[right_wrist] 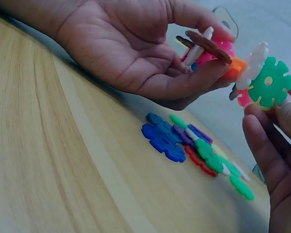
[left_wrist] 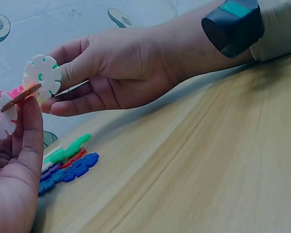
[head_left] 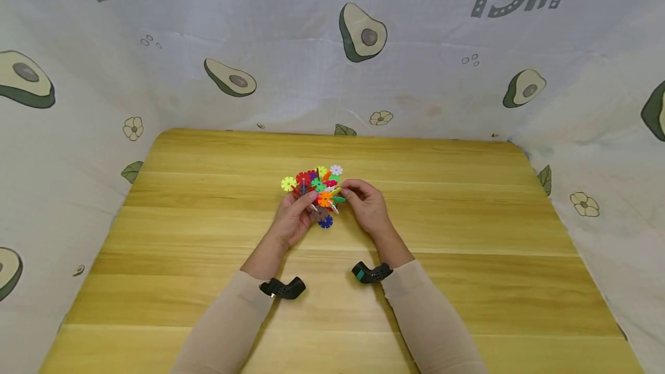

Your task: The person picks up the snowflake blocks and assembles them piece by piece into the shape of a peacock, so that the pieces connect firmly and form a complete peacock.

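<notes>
My left hand (head_left: pixel 292 218) grips a small cluster of notched plastic flower discs slotted together, with brown, white, pink and orange discs (right_wrist: pixel 234 72) between its thumb and fingers in the right wrist view. From the right side my right hand (head_left: pixel 368 208) pinches the edge of the same cluster, its fingertips by a green disc (right_wrist: pixel 270 81). A white disc (left_wrist: pixel 42 75) stands beside the right thumb in the left wrist view. Another white disc (left_wrist: pixel 2 115) is joined to a brown one near my left fingers. The exact piece under the right fingertips is partly hidden.
Loose discs lie on the wooden table (head_left: pixel 467 218) beneath the hands, among them blue (right_wrist: pixel 163 142), green (right_wrist: pixel 208 154) and red (right_wrist: pixel 200 161) ones. A white cloth (head_left: pixel 291 22) printed with avocados hangs behind the table. Each wrist wears a black camera band (head_left: pixel 283 288).
</notes>
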Available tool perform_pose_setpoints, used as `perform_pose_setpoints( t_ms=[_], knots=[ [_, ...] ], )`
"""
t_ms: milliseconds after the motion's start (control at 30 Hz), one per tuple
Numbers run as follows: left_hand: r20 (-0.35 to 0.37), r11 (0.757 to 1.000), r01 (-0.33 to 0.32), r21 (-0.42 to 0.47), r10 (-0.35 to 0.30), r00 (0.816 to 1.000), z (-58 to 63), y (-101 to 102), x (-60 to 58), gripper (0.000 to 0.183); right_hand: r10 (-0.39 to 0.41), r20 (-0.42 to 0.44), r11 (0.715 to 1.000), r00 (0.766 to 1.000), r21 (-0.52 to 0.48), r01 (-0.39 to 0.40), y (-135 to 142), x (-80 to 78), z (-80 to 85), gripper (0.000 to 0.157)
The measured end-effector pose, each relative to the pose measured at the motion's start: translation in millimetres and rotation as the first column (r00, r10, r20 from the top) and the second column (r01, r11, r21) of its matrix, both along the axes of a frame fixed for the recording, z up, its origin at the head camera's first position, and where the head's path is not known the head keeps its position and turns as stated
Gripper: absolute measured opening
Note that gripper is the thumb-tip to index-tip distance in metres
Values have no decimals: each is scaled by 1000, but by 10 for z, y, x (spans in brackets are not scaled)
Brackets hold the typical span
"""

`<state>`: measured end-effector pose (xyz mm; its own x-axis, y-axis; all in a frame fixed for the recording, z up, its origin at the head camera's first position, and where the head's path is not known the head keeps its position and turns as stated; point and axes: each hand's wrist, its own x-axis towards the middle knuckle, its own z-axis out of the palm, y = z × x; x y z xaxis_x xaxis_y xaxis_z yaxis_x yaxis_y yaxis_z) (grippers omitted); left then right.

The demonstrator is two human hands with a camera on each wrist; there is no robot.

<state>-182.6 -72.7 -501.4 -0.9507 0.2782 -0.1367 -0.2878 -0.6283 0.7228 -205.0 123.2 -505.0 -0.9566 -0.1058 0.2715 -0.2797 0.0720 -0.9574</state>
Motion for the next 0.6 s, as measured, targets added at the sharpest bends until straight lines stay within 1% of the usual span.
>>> perform_pose_setpoints(
  t_ms=[267,467,600],
  knots=[
    [-21,999,40,-22,-41,999,-9,-19,-8,25,32,-35,998,999,52,-30,23,14,49,11],
    [-13,996,49,-70,-50,999,-30,-19,-16,34,60,-55,993,997,108,-54,45,4,56,11],
    [-15,997,41,-69,-42,999,-39,-6,-13,40,55,-63,992,996,115,-48,47,7,50,11]
  ],
)
